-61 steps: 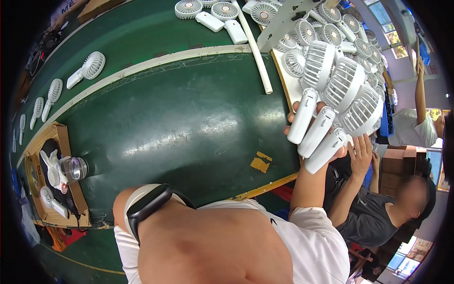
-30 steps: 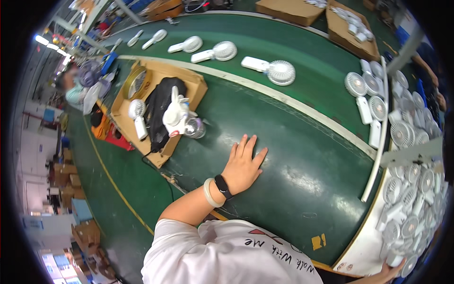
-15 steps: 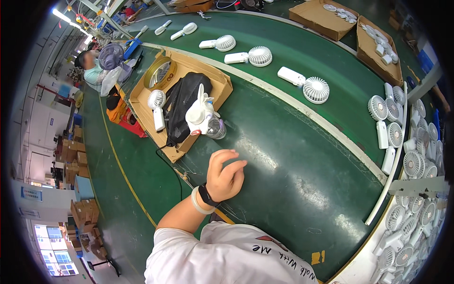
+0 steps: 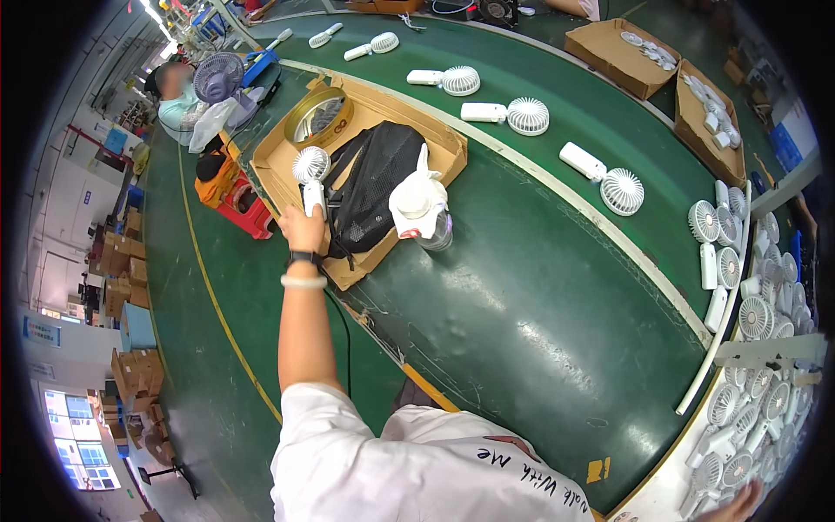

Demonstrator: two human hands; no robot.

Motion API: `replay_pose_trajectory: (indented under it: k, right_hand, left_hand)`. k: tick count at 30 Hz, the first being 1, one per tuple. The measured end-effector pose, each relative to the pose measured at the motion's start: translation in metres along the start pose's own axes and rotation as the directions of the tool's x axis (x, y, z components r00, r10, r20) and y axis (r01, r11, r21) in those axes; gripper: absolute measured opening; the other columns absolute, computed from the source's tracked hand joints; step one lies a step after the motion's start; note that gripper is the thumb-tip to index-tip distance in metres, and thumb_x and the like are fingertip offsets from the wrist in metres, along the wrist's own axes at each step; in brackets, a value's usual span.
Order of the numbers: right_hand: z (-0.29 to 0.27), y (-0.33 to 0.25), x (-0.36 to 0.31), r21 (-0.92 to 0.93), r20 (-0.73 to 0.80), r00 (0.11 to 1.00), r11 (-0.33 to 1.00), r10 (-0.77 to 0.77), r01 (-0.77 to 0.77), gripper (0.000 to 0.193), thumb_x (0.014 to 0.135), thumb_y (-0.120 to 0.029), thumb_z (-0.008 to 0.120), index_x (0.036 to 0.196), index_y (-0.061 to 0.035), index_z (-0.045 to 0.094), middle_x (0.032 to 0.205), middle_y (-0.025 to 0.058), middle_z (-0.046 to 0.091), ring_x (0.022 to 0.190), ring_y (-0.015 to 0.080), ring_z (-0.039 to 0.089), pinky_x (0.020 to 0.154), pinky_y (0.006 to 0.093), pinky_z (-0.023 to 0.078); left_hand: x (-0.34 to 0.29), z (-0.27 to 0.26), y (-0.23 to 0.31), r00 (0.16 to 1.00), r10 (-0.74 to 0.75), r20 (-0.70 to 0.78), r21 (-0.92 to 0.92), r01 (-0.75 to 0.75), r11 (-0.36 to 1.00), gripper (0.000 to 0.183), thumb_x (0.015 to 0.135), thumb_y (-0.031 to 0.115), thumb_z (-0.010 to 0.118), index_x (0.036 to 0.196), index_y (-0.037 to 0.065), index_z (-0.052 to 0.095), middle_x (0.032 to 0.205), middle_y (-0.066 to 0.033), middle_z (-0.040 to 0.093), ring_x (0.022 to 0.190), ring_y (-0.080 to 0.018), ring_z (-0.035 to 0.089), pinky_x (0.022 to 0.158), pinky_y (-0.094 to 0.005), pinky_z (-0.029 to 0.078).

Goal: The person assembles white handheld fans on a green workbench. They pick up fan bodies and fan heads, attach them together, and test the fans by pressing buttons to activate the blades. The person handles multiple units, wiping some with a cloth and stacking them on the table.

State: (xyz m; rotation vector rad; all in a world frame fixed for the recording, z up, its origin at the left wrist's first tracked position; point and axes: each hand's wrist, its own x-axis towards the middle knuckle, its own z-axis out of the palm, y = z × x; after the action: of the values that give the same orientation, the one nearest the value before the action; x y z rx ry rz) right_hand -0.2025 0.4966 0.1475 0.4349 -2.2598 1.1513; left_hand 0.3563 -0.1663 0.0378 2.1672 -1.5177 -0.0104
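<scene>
My left hand (image 4: 303, 230) reaches over the near edge of a shallow cardboard tray (image 4: 448, 150). Its fingers close around the lower end of the handle of a white handheld fan (image 4: 311, 165). Beside that fan lie a black mesh bag (image 4: 378, 187) and a round gold-rimmed ring (image 4: 303, 122). A clear bottle (image 4: 439, 233) with a white rabbit-eared cover (image 4: 417, 204) stands at the tray's right edge. Only part of my right hand (image 4: 741, 505) shows at the lower right, fingers stretched out, close to a heap of white handheld fans (image 4: 739, 422).
Several white fans lie spaced along the green belt (image 4: 565, 200) behind a pale rail. More fans cluster at its right end, by a curved white strip (image 4: 713, 348). Cardboard trays (image 4: 617, 65) with white parts stand far right. A person (image 4: 178, 104) sits far left near a purple fan (image 4: 217, 78).
My left hand has moved left and away from me, from above the bare tabletop to the fan's handle in the tray. My right hand has come into view at the lower right.
</scene>
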Motion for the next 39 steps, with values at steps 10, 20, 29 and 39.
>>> replay_pose_trajectory:
  k: [10, 20, 29, 39]
  right_hand:
    - [0.236, -0.248, -0.122, 0.668, 0.664, 0.524, 0.737, -0.533, -0.097, 0.015, 0.082, 0.000, 0.057, 0.097, -0.0001, 0.056, 0.097, 0.0097, 0.056, 0.092, 0.0185, 0.054, 0.081, 0.0290, 0.044]
    - [0.392, -0.358, -0.251, 0.707, 0.697, 0.316, 0.691, -0.643, -0.153, 0.092, 0.060, -0.013, 0.081, 0.136, -0.0073, 0.030, 0.126, 0.0157, 0.049, 0.119, 0.0279, 0.046, 0.096, 0.0357, 0.040]
    - [0.399, -0.395, -0.281, 0.710, 0.704, 0.336, 0.637, -0.626, -0.301, 0.087, 0.059, -0.018, 0.084, 0.130, -0.0022, 0.036, 0.118, 0.0188, 0.054, 0.109, 0.0296, 0.055, 0.092, 0.0358, 0.043]
    - [0.365, -0.378, -0.239, 0.641, 0.759, 0.310, 0.574, -0.572, -0.510, 0.083, 0.056, -0.006, 0.076, 0.128, -0.0039, 0.036, 0.117, 0.0099, 0.052, 0.112, 0.0253, 0.049, 0.098, 0.0369, 0.037]
  left_hand:
    - [0.082, 0.014, -0.036, 0.695, -0.053, 0.717, -0.299, 0.375, 0.878, 0.038, 0.074, 0.039, 0.065, 0.072, 0.001, 0.060, 0.057, -0.0041, 0.051, 0.056, -0.0176, 0.056, 0.048, -0.0292, 0.042]
    - [-0.060, -0.074, 0.067, 0.606, 0.754, 0.256, -0.677, 0.669, -0.308, 0.058, 0.090, 0.045, 0.049, 0.134, 0.011, 0.031, 0.106, -0.0100, 0.054, 0.086, -0.0211, 0.057, 0.073, -0.0357, 0.049]
    - [-0.078, -0.079, 0.091, 0.528, 0.793, 0.305, -0.659, 0.718, -0.224, 0.052, 0.097, 0.043, 0.031, 0.137, 0.010, 0.031, 0.117, -0.0137, 0.048, 0.095, -0.0242, 0.051, 0.083, -0.0404, 0.042]
    - [-0.090, -0.067, 0.106, 0.586, 0.775, 0.237, -0.721, 0.641, -0.263, 0.045, 0.097, 0.031, 0.039, 0.135, 0.008, 0.031, 0.125, -0.0171, 0.048, 0.107, -0.0257, 0.052, 0.090, -0.0427, 0.043]
